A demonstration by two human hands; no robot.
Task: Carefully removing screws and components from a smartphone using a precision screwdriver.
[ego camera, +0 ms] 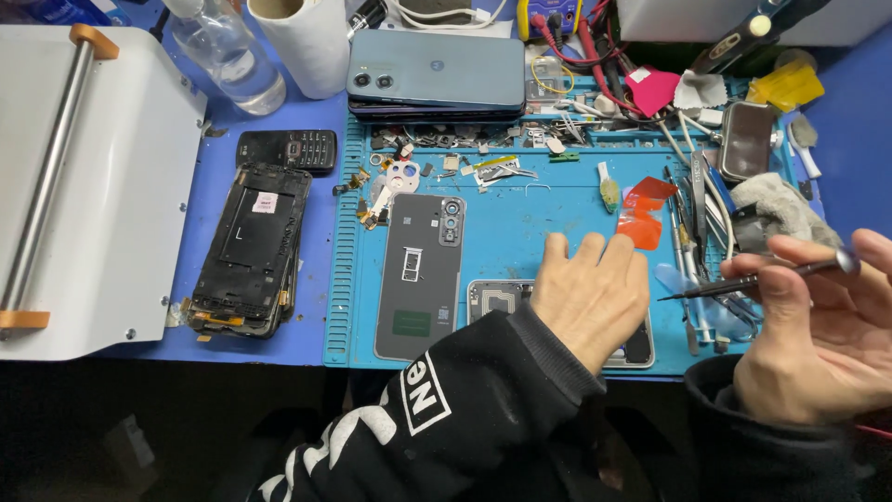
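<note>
Low in the frame's centre, the left hand [589,297] lies flat, palm down, fingers loosely together, covering the opened silver-framed phone [492,299] on the blue work mat [530,223]. At lower right, the right hand [818,325] pinches a thin black screwdriver [753,282], tip pointing left. Farther back, upper centre, sits a grey-blue phone back cover [435,67].

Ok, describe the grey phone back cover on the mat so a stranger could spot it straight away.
Find the blue work mat. Near its left edge lies the grey back cover, just left of the left hand. Unlike the whole phones stacked above, it's an empty shell, inside up, with a camera cutout.
</note>
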